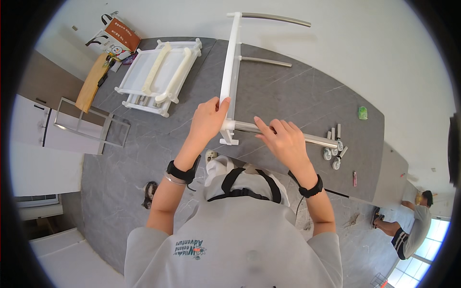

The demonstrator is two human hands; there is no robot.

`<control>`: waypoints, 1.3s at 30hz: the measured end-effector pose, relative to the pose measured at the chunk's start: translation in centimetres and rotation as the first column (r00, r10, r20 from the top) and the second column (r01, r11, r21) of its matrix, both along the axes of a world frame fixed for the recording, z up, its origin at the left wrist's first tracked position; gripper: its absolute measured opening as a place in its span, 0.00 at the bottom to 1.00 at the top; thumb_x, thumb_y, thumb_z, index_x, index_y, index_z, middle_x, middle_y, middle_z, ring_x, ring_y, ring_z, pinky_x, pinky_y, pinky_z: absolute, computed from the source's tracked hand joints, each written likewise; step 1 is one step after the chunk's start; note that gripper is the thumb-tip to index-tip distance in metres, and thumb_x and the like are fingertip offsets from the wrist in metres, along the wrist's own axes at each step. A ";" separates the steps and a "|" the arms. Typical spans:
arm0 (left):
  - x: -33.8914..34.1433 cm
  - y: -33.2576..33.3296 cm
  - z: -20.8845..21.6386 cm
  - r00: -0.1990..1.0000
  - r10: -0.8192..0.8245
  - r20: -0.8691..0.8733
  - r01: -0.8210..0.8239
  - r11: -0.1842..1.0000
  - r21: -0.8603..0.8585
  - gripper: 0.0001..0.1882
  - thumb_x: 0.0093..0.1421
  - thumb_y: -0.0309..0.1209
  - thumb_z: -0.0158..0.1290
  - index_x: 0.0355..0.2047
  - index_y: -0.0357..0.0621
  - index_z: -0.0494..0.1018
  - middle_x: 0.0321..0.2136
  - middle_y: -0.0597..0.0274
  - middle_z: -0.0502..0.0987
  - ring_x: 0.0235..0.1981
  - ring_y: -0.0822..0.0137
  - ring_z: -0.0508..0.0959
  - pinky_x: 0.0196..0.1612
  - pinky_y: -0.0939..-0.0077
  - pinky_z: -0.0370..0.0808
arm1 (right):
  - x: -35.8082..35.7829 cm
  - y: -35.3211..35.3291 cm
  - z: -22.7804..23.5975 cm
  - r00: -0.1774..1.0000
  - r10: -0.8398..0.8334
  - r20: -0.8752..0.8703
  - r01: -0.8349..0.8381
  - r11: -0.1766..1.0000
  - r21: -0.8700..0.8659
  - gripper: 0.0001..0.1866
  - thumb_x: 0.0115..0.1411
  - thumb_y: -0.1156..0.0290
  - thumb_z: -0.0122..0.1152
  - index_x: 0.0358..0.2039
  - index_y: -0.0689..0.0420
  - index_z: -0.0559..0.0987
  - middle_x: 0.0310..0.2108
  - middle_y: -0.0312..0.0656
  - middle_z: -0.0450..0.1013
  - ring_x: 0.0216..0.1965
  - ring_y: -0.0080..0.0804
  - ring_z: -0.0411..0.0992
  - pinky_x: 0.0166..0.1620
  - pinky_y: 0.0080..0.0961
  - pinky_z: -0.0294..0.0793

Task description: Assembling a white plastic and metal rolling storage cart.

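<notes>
A white shelf panel (231,77) stands on its edge on the grey table, with metal tubes sticking out from it to the right. My left hand (209,119) is closed on the panel's near end, thumb pressed against its side. From the near corner runs a silver metal tube (317,140); my right hand (284,139) lies over it with the fingers curled round and one finger stretched along it. Two more tubes, a far tube (278,19) and a middle tube (266,61), extend free of my hands. Several caster wheels (336,152) lie beside the near tube's free end.
White shelf frames (129,79) lie stacked at the left of the table (288,96). Behind them stand a paper bag (120,33) and a wooden-topped stool (91,84). A green packet (362,113) and a small red item (355,178) lie at right. Another person (418,221) sits far right.
</notes>
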State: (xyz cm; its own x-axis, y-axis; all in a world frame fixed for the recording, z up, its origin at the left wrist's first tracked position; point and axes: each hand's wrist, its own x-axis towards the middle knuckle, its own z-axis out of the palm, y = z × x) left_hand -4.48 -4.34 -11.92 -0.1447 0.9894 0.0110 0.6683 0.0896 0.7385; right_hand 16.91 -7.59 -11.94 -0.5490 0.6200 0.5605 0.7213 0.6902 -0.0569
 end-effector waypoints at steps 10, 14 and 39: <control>0.0 -0.1 -0.6 1.000 0.019 0.019 -0.020 0.998 0.060 0.23 0.60 0.42 0.45 0.22 0.29 0.65 0.15 0.42 0.65 0.17 0.50 0.62 0.23 0.65 0.62 | -1.1 0.6 -0.8 0.997 0.011 0.076 -0.020 0.992 0.123 0.22 0.45 0.60 0.63 0.42 0.53 0.75 0.18 0.32 0.59 0.19 0.23 0.61 0.21 0.20 0.60; -0.1 -0.2 -0.4 1.000 0.016 -0.008 -0.015 0.997 0.070 0.22 0.60 0.41 0.44 0.22 0.29 0.65 0.16 0.41 0.66 0.17 0.48 0.64 0.24 0.64 0.62 | -1.5 0.9 -0.1 0.996 0.037 0.076 -0.045 0.994 0.102 0.21 0.44 0.61 0.64 0.41 0.52 0.75 0.18 0.31 0.60 0.18 0.23 0.61 0.20 0.20 0.60; 0.8 -0.2 0.1 0.999 0.028 0.023 -0.029 0.999 0.035 0.21 0.58 0.41 0.44 0.19 0.33 0.68 0.16 0.43 0.71 0.21 0.44 0.73 0.26 0.58 0.67 | -3.6 1.3 -0.5 1.000 -0.011 -0.002 0.011 0.992 -0.125 0.16 0.51 0.53 0.58 0.23 0.54 0.72 0.13 0.34 0.62 0.14 0.30 0.65 0.18 0.24 0.63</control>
State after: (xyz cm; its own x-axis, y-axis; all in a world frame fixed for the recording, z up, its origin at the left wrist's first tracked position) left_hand -3.65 -4.55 -11.85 -0.1735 0.9839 0.0421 0.6487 0.0820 0.7566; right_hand 13.29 -6.28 -12.48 -0.5399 0.6914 0.4800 0.7287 0.6694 -0.1445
